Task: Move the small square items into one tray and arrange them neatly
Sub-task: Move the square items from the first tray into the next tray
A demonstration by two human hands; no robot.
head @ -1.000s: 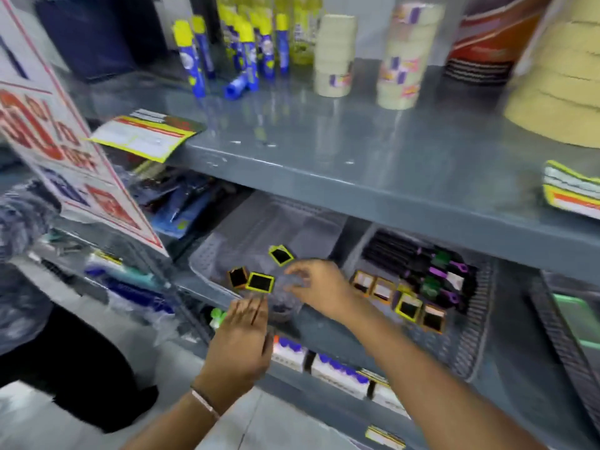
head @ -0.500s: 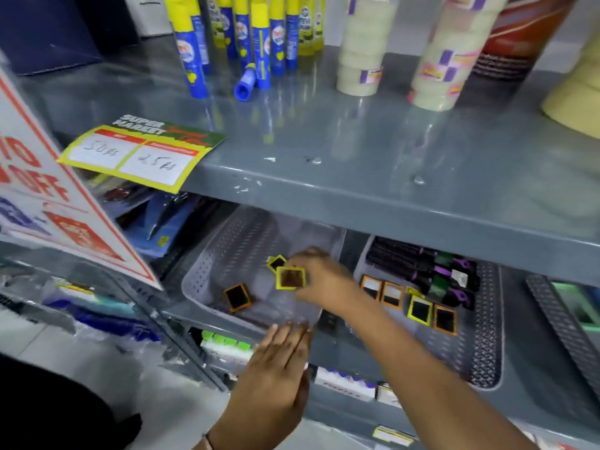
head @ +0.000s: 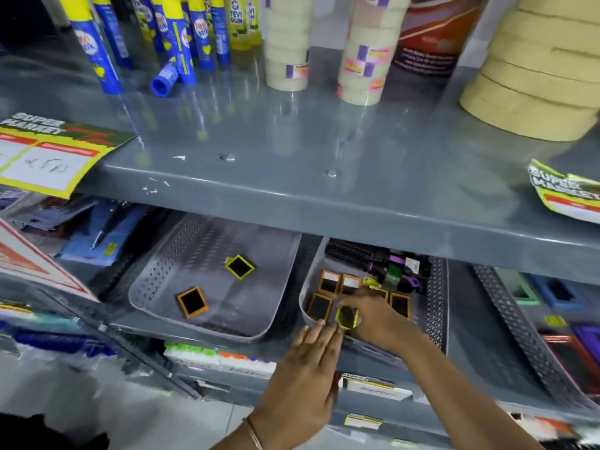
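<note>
Two grey perforated trays sit on the lower shelf. The left tray (head: 152,289) holds an orange-framed square (head: 192,302) and a yellow-framed square (head: 239,267). The right tray (head: 436,306) holds several framed squares (head: 329,282) in rows at its front left. My right hand (head: 378,315) is inside the right tray, fingers shut on a yellow-framed square (head: 346,317) low over the tray's front. My left hand (head: 305,381) is flat with fingers together, its fingertips touching the right tray's front rim, and it holds nothing.
Black and purple hairbrushes (head: 376,259) fill the back of the right tray. The upper shelf (head: 292,177) overhangs both trays and carries glue sticks (head: 181,37) and tape rolls (head: 285,53). Price cards (head: 48,157) hang at its edge. More trays (head: 526,326) stand at the right.
My right hand has carried the yellow-framed square from the left tray over into the right tray. My left hand has shifted right to the right tray's front rim. The camera has moved closer.
</note>
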